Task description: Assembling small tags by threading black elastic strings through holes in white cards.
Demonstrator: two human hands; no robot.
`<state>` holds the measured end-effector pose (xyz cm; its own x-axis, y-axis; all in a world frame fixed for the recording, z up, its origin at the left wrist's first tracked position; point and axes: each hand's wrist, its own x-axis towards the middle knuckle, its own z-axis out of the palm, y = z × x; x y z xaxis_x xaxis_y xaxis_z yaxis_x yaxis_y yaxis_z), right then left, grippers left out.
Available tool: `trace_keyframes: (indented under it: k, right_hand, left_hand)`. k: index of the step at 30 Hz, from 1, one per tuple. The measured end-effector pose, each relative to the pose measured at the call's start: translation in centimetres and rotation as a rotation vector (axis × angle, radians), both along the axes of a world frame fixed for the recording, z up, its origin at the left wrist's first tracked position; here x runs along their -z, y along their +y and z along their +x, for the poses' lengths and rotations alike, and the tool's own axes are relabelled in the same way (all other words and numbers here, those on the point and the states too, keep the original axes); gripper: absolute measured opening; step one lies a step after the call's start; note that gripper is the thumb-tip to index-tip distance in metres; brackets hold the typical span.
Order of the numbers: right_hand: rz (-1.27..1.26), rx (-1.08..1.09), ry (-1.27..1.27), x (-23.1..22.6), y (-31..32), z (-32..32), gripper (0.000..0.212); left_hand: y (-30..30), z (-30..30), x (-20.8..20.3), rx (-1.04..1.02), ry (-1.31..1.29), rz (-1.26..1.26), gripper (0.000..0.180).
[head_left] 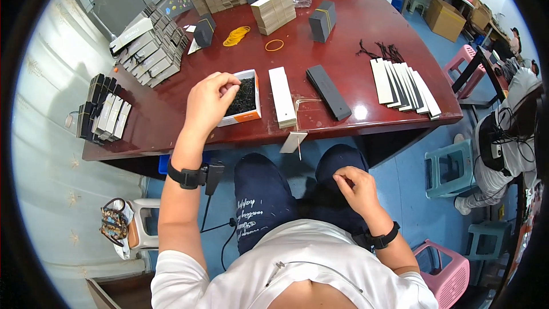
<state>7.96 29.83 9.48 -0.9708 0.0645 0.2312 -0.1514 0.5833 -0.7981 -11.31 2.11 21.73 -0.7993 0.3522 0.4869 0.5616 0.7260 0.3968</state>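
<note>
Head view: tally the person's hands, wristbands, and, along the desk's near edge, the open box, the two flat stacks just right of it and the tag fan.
Bare hands: 2 (left hand, right hand)
Black wristbands: 2
White-and-orange open box: 1
White-topped stack: 1
Black stack: 1
Tag fan: 1
Total: 8

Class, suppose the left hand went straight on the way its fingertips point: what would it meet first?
Probably the black strings in the open box, though the left hand's height above them is unclear; if it cleared the box, the white tag stack would come next.
</note>
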Motion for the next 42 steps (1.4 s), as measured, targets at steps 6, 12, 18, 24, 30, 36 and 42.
trace_keyframes:
  k: [6, 12, 18, 24, 30, 36, 42]
  right_hand:
    - [0.246, -0.005, 0.014, 2.3, 2.9, -0.3, 0.005]
    - [0.318, 0.033, -0.114, 5.8, 4.0, -0.1, 0.007]
    - [0.440, -0.258, -0.138, 7.5, 3.1, -0.8, 0.010]
    - [0.379, -0.309, -0.187, 7.8, 3.7, -1.0, 0.012]
    - [0.485, -0.259, -0.181, 6.8, 3.7, -1.1, 0.007]
    - [0.067, -0.087, -0.181, 2.7, 3.6, -1.2, 0.003]
    - [-0.243, -0.173, -0.284, 0.0, 2.7, -0.9, 0.004]
  left_hand:
    - [0.3, 5.3, -0.7, 0.302, -0.490, 0.265, 0.011]
    - [0.2, 9.5, 2.5, 0.536, -0.782, 0.111, 0.011]
    - [1.7, 11.0, 11.5, 0.460, -0.894, 0.091, 0.015]
    - [2.9, 11.9, 13.9, 0.485, -0.908, 0.098, 0.015]
    - [3.6, 11.6, 13.7, 0.495, -0.920, 0.093, 0.014]
    - [6.9, 11.1, 14.1, 0.553, -0.828, 0.257, 0.023]
    - [10.5, 10.9, 16.0, 0.704, -1.136, 0.487, 0.025]
